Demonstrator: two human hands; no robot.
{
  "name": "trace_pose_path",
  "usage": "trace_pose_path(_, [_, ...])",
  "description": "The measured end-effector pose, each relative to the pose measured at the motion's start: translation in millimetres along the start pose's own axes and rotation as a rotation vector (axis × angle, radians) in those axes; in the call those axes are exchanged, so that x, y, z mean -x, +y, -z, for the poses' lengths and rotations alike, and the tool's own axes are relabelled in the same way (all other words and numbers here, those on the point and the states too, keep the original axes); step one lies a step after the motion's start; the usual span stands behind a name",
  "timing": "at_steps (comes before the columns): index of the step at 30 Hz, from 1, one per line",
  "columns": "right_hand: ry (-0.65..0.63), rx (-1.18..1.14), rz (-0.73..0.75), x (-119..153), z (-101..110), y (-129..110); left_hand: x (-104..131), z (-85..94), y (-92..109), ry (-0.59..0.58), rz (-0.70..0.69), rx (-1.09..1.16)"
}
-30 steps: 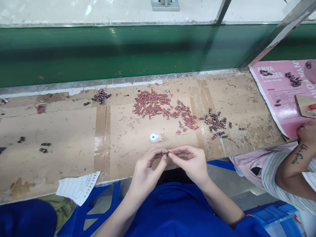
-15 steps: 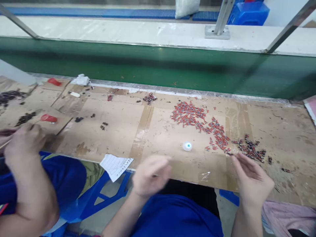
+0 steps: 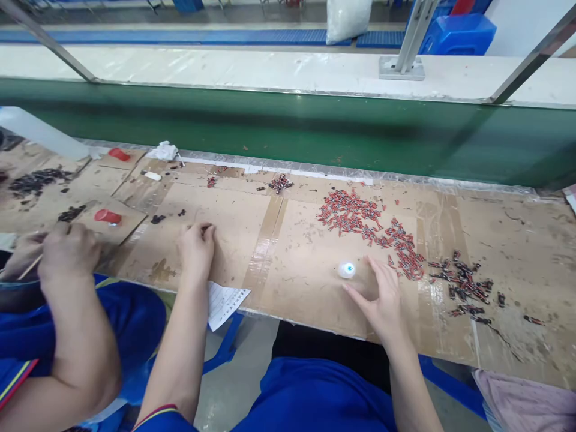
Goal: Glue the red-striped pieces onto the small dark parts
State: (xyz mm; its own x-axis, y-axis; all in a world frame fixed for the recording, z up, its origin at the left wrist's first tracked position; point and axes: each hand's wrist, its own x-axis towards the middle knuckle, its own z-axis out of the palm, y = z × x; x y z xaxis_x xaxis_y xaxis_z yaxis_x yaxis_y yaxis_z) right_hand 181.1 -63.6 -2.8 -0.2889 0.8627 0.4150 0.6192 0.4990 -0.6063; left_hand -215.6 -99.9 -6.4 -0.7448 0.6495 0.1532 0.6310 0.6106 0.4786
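Observation:
My left hand (image 3: 197, 249) reaches over the cardboard to the left, fingers pinched together at a small black part (image 3: 206, 226) that is mostly hidden. My right hand (image 3: 380, 294) is open, thumb and forefinger spread just right of a small white round object (image 3: 346, 270) with a bright bluish spot; a gap shows between them. Beyond that hand lies a spread of small red-and-black parts (image 3: 348, 211). Farther right is a loose heap of darker parts (image 3: 468, 282), some with red on them.
A co-worker's hands (image 3: 67, 252) hold a thin stick at the left, near a red cap-like piece (image 3: 107, 216) and black parts (image 3: 38, 180). A printed paper slip (image 3: 227, 303) hangs over the front edge. A green wall (image 3: 270, 120) bounds the cardboard-covered table (image 3: 306, 288) behind.
My left hand has moved left and forward to the small black parts. My right hand has left the dark heap, moved left and opened beside the white round object. The view has shifted slightly.

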Motion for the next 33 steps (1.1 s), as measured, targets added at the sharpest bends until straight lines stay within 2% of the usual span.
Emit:
trace_pose_path(2, [-0.017,-0.019,0.023,-2.8,-10.8,0.1,9.3,-3.5,7.8,-0.039,-0.062,0.041])
trace_pose_path(5, [-0.021,-0.054,0.033,-7.4,-20.1,0.1,36.6,-13.0,30.3,-0.121,-0.169,0.101])
trace_pose_path(8, [-0.031,-0.128,-0.018,-9.3,-22.3,-0.2,74.9,-27.9,61.9,-0.293,-0.398,0.308])
trace_pose_path(12, [-0.063,-0.294,-0.190,-3.1,-15.9,1.8,117.2,-48.3,100.6,-0.363,-0.612,0.387])
trace_pose_path(16, [-0.084,-0.511,-0.414,8.5,-4.1,7.1,130.6,-56.3,123.3,-0.379,-0.699,0.303])
trace_pose_path(19, [-0.007,-0.666,-0.520,14.4,6.9,11.3,130.9,-52.4,135.0,-0.408,-0.754,0.273])
trace_pose_path(22, [0.089,-0.818,-0.532,16.4,17.9,15.7,134.9,-47.6,147.6,-0.501,-0.794,0.390])
trace_pose_path(26, [0.214,-0.936,-0.573,16.7,29.0,22.8,150.8,-50.0,161.1,-0.673,-0.663,0.512])
trace_pose_path(29, [0.295,-0.967,-0.616,16.0,34.6,27.8,164.0,-56.1,159.1,-0.730,-0.561,0.536])
trace_pose_path(31, [0.330,-0.982,-0.635,14.8,37.4,28.8,170.5,-59.6,150.4,-0.719,-0.601,0.584])
trace_pose_path(33, [0.363,-1.016,-0.660,13.7,39.4,27.2,174.9,-61.5,139.0,-0.646,-0.718,0.654])
